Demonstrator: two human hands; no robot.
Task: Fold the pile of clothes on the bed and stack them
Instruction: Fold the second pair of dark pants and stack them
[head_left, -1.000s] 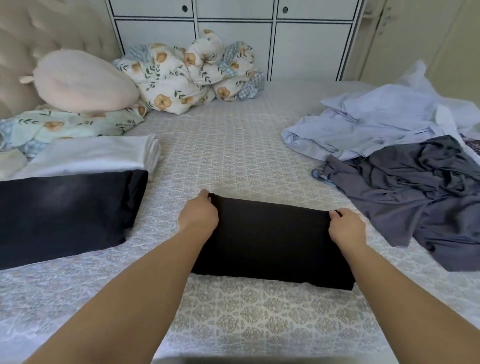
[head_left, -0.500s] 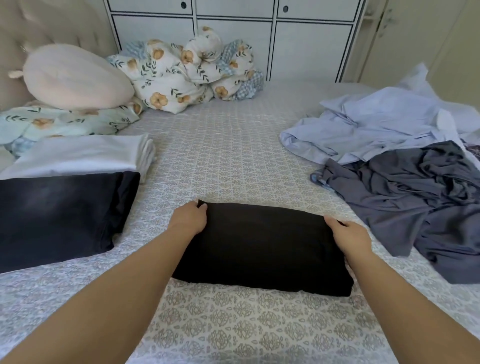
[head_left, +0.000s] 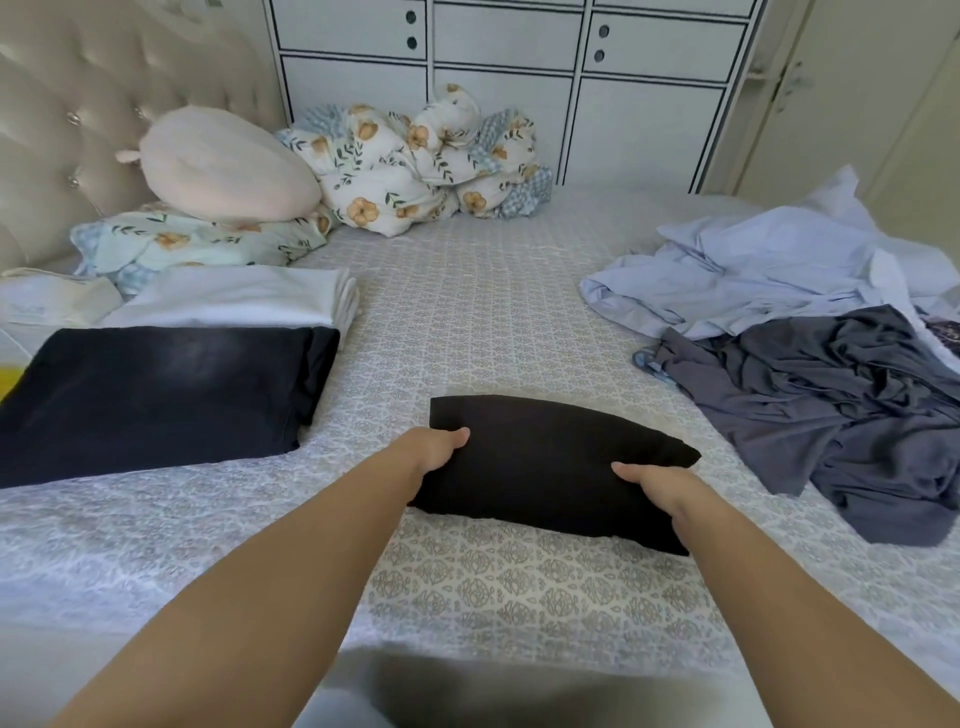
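Gripping the folded black garment at mid-bed, I am holding it with my left hand and right hand. Folded navy and white pieces are lying left; blue shirt and grey garment are awaiting folding.

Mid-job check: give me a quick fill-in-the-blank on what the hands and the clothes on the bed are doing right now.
1. Both hands, left hand and right hand, grip the folded ____ garment.
2. The folded dark navy garment lies to that garment's ____.
3. Just beyond the navy one lies a folded ____ garment.
4. The unfolded grey garment lies nearer the camera than the crumpled light ____ shirt.

Missing words: black; left; white; blue
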